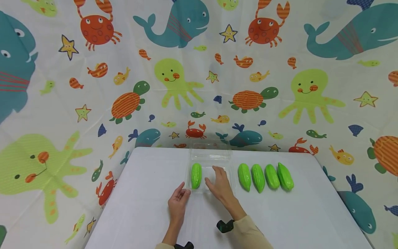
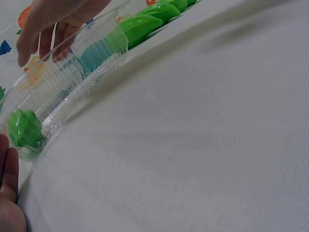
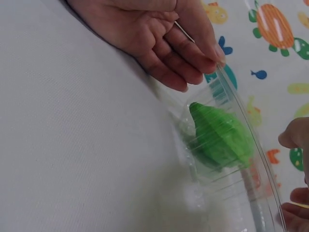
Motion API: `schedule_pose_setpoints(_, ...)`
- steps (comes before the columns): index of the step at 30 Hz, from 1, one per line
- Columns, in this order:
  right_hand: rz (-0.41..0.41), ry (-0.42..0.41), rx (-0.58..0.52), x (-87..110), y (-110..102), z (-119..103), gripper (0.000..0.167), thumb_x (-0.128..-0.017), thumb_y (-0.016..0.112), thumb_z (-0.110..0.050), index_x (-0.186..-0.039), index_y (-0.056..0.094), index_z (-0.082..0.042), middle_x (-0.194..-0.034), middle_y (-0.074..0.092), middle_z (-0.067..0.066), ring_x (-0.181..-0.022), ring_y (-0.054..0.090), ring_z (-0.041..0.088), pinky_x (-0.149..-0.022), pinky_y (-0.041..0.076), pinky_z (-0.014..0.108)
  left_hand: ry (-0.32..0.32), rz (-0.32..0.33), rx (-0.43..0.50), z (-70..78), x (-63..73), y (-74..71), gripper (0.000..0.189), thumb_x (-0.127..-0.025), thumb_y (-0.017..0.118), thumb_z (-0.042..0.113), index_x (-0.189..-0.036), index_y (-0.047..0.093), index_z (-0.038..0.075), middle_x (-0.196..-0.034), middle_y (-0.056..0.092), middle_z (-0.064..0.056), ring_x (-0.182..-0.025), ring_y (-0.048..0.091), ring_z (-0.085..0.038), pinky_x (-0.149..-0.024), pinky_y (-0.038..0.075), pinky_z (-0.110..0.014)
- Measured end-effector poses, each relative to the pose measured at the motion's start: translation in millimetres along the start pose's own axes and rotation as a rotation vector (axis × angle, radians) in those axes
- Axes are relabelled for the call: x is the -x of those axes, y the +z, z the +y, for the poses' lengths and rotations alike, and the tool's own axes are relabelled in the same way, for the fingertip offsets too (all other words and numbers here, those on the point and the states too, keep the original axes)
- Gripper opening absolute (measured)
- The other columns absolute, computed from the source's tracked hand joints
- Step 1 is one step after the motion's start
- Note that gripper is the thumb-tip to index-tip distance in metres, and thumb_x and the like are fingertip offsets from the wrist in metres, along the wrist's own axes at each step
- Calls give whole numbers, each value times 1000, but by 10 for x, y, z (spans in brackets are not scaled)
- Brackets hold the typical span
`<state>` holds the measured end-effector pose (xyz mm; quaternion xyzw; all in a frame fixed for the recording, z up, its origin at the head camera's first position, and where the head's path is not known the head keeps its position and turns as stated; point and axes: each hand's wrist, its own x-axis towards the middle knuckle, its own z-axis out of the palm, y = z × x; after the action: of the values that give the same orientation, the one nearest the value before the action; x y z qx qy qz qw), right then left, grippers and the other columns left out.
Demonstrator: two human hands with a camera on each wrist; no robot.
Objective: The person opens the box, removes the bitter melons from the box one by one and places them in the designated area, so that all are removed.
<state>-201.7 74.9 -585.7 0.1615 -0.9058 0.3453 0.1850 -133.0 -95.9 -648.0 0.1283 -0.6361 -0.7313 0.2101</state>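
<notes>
A clear plastic clamshell container lies with its lid raised at the back. One glossy green, ridged gourd-like piece sits lengthwise along its left side. My left hand is at the front left corner, thumb and forefinger pinching the rim, as the right wrist view shows. Over the right part of the container hovers my right hand, its fingers spread and nothing in them. To the right, several more green ridged pieces stand in a row on the table.
The white table ends at a back edge just behind the lid. A hanging cloth printed with sea animals rises behind it and along both sides. Dark wrist cameras are strapped near the beige sleeves.
</notes>
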Motion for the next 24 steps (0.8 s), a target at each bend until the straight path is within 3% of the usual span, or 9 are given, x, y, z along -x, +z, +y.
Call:
schedule_pose_setpoints(13,-59,32,-29,-43,56,-66,57,-87,75,-22,-133,55,5,-129,59,22,-121,58,37,-102,51,48,-27,-2,18,43,-20,23,47,-88,76,5,-132,62,-2,-95,70,-15,-82,65,-2,-76,54,-11)
schedule_pose_setpoints(20,-82,53,-33,-22,111,-111,58,-87,75,-23,-134,55,5,-129,59,22,-120,58,37,-99,53,48,-11,11,-8,19,5,10,46,-88,76,7,-131,63,-2,-91,70,-7,-81,65,-1,-76,54,-11)
schedule_pose_setpoints(24,-104,68,-34,-46,138,-123,59,-87,73,-24,-135,54,5,-131,58,22,-121,58,37,-100,52,48,-5,14,-3,14,1,4,46,-88,76,7,-131,63,-3,-91,70,-9,-81,65,-2,-75,55,-12)
